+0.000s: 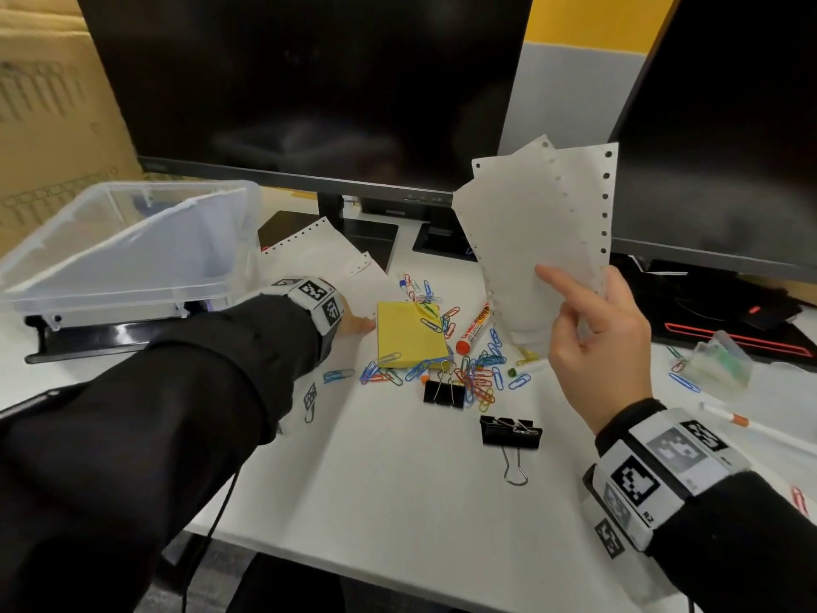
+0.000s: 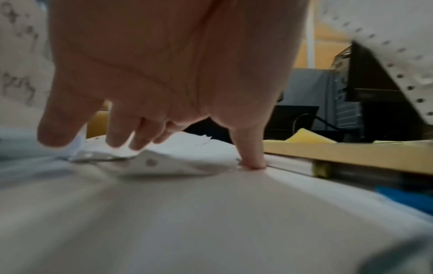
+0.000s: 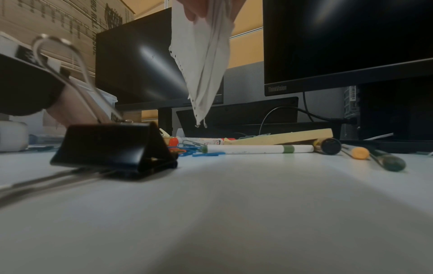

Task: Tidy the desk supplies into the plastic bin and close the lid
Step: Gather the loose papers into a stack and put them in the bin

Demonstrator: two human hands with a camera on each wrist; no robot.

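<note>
While your right hand (image 1: pixel 597 342) is pinching a sheaf of punched paper (image 1: pixel 537 241) upright above the paper clips (image 1: pixel 475 373), your left hand (image 2: pixel 164 77) is pressing spread fingers onto a loose sheet (image 1: pixel 327 267) lying on the desk (image 1: pixel 398 471), thumb beside the yellow notepad (image 1: pixel 409 336). The plastic bin (image 1: pixel 128 250) is sitting open at far left, lid (image 1: pixel 115 245) tilted inside.

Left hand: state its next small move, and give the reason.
Probably pinch and lift the perforated sheets beside the yellow sticky pad. The left hand presses fingertips on them, the right hand already holds more paper, and the bin lies left.
</note>
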